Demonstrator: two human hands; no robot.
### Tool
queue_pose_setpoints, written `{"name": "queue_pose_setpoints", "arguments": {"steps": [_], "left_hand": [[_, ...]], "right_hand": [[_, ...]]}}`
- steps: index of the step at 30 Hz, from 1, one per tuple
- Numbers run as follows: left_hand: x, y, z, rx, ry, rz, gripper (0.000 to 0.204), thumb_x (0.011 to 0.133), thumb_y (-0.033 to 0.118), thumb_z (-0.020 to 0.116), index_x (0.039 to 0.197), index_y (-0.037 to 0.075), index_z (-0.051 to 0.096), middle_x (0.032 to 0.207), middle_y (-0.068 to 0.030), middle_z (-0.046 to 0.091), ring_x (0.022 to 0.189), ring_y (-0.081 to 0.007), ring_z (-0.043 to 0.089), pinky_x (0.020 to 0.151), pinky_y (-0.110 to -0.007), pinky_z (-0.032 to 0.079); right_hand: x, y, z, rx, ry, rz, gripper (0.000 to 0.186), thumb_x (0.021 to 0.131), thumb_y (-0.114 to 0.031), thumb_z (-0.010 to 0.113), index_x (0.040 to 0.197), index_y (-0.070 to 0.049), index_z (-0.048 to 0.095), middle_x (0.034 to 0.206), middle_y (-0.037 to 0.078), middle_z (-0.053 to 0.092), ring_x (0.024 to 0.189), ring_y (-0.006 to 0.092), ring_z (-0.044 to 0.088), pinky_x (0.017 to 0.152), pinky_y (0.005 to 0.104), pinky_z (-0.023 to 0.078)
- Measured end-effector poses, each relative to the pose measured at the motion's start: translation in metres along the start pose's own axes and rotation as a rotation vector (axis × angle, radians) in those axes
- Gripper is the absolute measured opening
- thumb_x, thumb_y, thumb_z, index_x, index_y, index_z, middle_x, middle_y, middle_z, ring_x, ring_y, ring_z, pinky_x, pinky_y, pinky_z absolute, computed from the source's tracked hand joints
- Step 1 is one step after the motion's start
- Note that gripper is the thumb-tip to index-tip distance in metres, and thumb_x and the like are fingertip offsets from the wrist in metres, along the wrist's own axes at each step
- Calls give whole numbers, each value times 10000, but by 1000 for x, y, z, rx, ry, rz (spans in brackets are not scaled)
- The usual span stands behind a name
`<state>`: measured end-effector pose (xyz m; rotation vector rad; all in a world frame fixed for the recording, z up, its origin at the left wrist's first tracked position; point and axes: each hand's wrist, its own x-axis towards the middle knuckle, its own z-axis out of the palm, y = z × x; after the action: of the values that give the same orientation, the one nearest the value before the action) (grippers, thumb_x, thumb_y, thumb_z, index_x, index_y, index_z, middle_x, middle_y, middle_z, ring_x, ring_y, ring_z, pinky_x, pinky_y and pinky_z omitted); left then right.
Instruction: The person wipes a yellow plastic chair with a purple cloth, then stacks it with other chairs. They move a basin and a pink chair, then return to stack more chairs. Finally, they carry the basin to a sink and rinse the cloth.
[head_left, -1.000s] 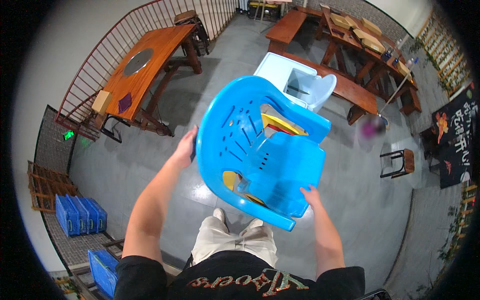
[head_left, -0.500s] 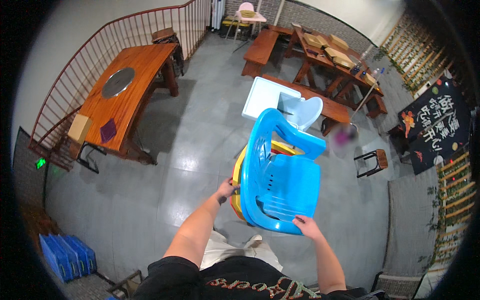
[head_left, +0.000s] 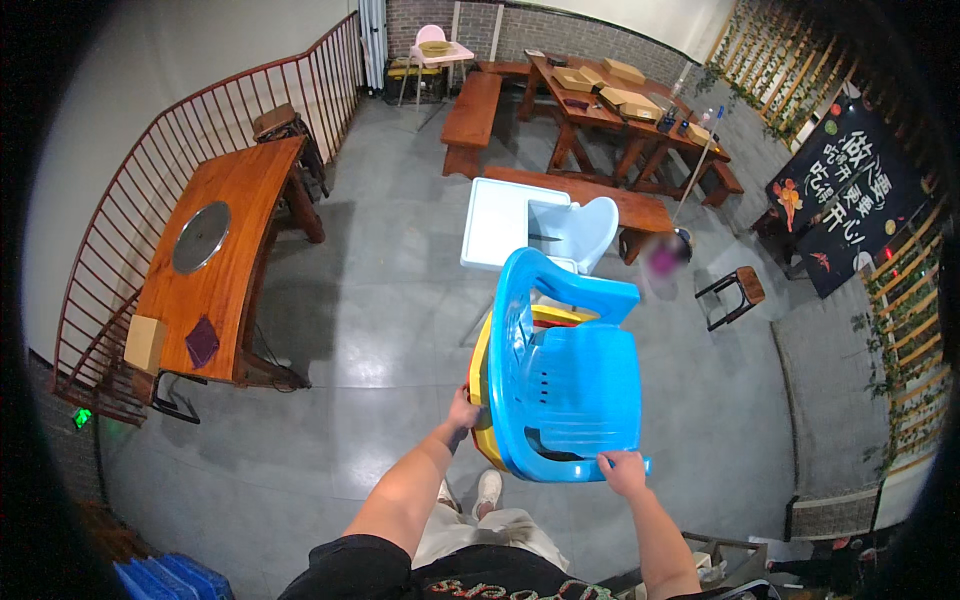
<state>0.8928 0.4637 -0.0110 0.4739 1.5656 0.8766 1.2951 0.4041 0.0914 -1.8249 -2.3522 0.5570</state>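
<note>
A bright blue plastic armchair (head_left: pixel 580 380) is stacked on yellow (head_left: pixel 482 430) and red chairs in front of me, its back to my left. My left hand (head_left: pixel 462 410) grips the left side of the stack at the yellow chair, below the blue chair's back. My right hand (head_left: pixel 622 468) is closed on the near armrest of the blue chair. Just beyond the stack stands a pale blue high chair (head_left: pixel 585 235) with a white tray (head_left: pixel 490 225); its lower part is partly hidden.
A wooden table (head_left: pixel 260 220) with a round metal inset is left, beside a railing. Behind are benches (head_left: pixel 470 120), a long table with boxes (head_left: pixel 575 100) and a pink high chair (head_left: pixel 430 40). A small stool (head_left: pixel 742 287) stands right; blue panels (head_left: pixel 175 575) lie lower left.
The blue chair has turned and shifted slightly lower in view, side-on with the stack. My left hand has moved rightward and down onto the stack. The view has swung up toward the far tables.
</note>
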Motion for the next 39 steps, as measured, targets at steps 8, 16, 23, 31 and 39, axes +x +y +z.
{"name": "queue_pose_setpoints", "arguments": {"steps": [8,16,23,31,39], "left_hand": [[-27,30,-12,278,-226,40,693,863,32,738,1469,20,403,1333,-162,614,1187,-276,608,987,-418,502],[-21,88,-91,-124,-163,128,663,956,124,675,1528,50,348,1397,-153,571,1226,-240,584,973,-403,518],[-63,251,-212,-295,-141,425,562,986,111,629,1492,41,395,1347,-140,605,1160,-227,631,941,-373,540],[-51,283,-392,-256,25,446,486,1002,132,607,1448,36,441,1288,-111,647,1100,-228,670,875,-344,549],[27,353,-450,-326,45,403,472,1001,102,590,1435,2,436,1250,-108,666,1017,-192,686,840,-321,542]], "right_hand": [[3,-4,1,-80,38,-22,271,884,-338,666,845,-97,783,855,134,738,767,337,679,732,466,505],[120,-111,-98,477,78,-5,212,928,-201,681,964,-5,752,882,139,752,770,179,709,702,318,544],[269,-300,-168,825,189,-302,195,958,-140,662,1038,30,716,951,110,751,889,166,708,801,300,556],[401,-434,-149,407,-21,-427,299,910,-250,698,1084,-8,726,962,158,747,882,243,718,798,341,555],[532,-452,-84,514,-182,-318,276,899,-234,695,1038,1,739,951,141,751,877,218,709,805,333,550]]}}
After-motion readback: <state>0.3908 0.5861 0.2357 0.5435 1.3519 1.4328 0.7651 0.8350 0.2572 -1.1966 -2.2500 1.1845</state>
